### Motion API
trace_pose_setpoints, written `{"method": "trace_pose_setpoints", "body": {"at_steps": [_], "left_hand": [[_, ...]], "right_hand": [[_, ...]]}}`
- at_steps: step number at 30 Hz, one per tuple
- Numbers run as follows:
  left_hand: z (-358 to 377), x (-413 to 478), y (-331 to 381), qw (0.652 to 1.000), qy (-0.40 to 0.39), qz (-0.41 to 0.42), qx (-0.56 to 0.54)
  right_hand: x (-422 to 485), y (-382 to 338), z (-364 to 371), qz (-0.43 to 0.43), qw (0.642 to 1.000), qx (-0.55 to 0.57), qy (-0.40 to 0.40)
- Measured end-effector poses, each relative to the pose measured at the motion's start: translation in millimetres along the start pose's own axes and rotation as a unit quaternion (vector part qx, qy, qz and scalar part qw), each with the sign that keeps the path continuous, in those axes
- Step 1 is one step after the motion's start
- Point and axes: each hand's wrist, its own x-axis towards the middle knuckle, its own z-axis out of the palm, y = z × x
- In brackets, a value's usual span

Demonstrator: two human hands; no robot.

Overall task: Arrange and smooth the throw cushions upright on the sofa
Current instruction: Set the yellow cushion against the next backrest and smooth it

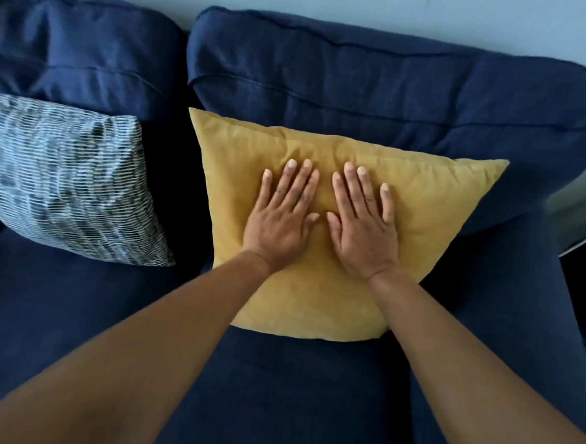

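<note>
A mustard-yellow throw cushion (433, 209) leans upright against the right back cushion of the dark blue sofa (395, 91). My left hand (283, 217) and my right hand (361, 224) lie flat on its front, side by side, fingers spread and pointing up, thumbs nearly touching. Neither hand grips anything. A second throw cushion (61, 180), white with a dark broken-stripe pattern, leans against the left back cushion, apart from the yellow one.
The sofa's blue seat (291, 393) spreads below the cushions. Its right armrest (528, 277) runs beside the yellow cushion. A pale wall (332, 1) stands behind the sofa back. A dark gap separates the two throw cushions.
</note>
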Motion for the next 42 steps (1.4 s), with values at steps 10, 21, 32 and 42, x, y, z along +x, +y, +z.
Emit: {"method": "trace_pose_setpoints", "body": {"at_steps": [10, 21, 32, 42], "left_hand": [[-26, 13, -82, 0.976, 0.041, -0.215, 0.011], [-32, 47, -22, 0.995, -0.038, -0.092, 0.023], [-62, 60, -13, 0.998, 0.049, -0.02, 0.024], [-58, 62, -65, 0.989, -0.066, -0.078, 0.106]], "right_hand": [[-15, 85, -17, 0.288, 0.956, 0.04, 0.022], [24, 50, -19, 0.145, 0.988, 0.059, -0.015], [35, 49, -51, 0.133, 0.987, 0.077, 0.05], [16, 100, -31, 0.166, 0.986, 0.008, 0.006]]}}
